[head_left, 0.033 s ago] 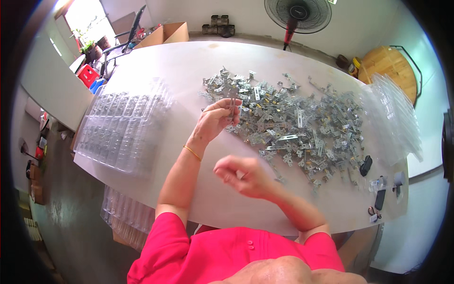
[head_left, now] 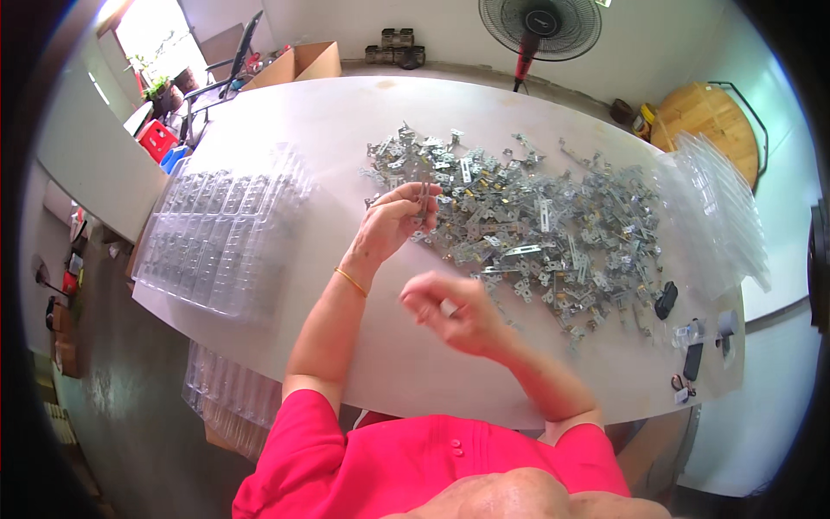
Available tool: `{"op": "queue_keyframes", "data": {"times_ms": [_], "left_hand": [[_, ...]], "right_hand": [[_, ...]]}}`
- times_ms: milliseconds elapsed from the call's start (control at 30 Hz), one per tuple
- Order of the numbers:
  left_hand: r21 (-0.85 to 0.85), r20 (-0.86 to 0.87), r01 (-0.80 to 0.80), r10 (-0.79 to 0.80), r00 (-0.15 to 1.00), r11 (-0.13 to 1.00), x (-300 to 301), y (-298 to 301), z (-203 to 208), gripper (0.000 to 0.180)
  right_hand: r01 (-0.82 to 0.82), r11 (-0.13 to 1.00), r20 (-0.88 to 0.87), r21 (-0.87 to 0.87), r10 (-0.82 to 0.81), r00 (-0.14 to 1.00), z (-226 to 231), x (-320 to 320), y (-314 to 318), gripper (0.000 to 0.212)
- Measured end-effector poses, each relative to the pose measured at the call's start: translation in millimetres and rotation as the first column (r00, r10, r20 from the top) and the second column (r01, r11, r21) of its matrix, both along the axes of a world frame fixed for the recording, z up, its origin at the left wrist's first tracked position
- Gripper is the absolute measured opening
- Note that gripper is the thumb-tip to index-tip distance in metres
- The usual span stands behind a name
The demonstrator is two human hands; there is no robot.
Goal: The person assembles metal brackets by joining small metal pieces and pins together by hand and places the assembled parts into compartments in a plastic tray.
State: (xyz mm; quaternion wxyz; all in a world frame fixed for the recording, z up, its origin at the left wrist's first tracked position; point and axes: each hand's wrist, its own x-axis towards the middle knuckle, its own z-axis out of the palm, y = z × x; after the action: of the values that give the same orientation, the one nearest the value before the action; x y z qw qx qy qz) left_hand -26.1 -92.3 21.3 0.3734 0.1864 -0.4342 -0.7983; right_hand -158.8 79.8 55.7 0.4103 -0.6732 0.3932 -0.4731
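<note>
My left hand (head_left: 391,223) is closed, thumb against fingers, on a small metal bracket (head_left: 424,201) that stands upright between them. It is at the near-left edge of a broad heap of metal brackets (head_left: 519,221), silver with some brass-coloured bits. My right hand (head_left: 458,313) hovers over the table nearer to me, a little right of the left hand. Its fingers are curled and pinched toward the thumb, slightly blurred; whatever they hold, if anything, cannot be made out.
Clear plastic trays (head_left: 220,233) with small parts under the plastic are stacked at the table's left. More clear trays (head_left: 713,208) lean at the right. A black object (head_left: 666,301) and a tape roll (head_left: 727,323) lie near the right edge. A fan (head_left: 540,26) stands behind the white table (head_left: 346,112).
My right hand has shifted slightly to the right, and its fingers show a little more clearly. The left hand keeps its hold on the bracket.
</note>
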Motion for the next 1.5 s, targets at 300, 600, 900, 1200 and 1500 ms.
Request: {"op": "queue_keyframes", "data": {"times_ms": [300, 600, 900, 1200, 1500], "left_hand": [[0.071, 0.058, 0.111, -0.115, 0.992, 0.991, -24.2, 33.4, 8.3, 0.034], [-0.045, 0.201, 0.025, -0.016, 0.98, 0.999, -40.6, 63.1, 15.3, 0.024], [-0.29, 0.312, -0.138, 0.23, 0.922, 0.947, -54.7, 81.2, 38.4, 0.024], [-0.57, 0.297, -0.275, 0.507, 0.809, 0.774, -59.2, 80.5, 21.6, 0.011], [-0.836, 0.188, -0.25, 0.682, 0.707, 0.489, -61.5, 79.1, 27.4, 0.009]], "right_hand": [[0.513, 0.846, 0.041, -0.146, -0.513, 0.857, 24.4, -56.2, -18.3, 0.007], [0.577, 0.776, -0.142, -0.253, -0.62, 0.772, 36.4, -67.4, -11.6, 0.009], [0.589, 0.742, -0.292, -0.321, -0.669, 0.683, 42.7, -74.4, -3.5, 0.009], [0.579, 0.754, -0.338, -0.31, -0.657, 0.674, 42.2, -70.5, -6.1, 0.008], [0.587, 0.742, -0.305, -0.323, -0.669, 0.678, 42.4, -70.2, -4.5, 0.008]]}}
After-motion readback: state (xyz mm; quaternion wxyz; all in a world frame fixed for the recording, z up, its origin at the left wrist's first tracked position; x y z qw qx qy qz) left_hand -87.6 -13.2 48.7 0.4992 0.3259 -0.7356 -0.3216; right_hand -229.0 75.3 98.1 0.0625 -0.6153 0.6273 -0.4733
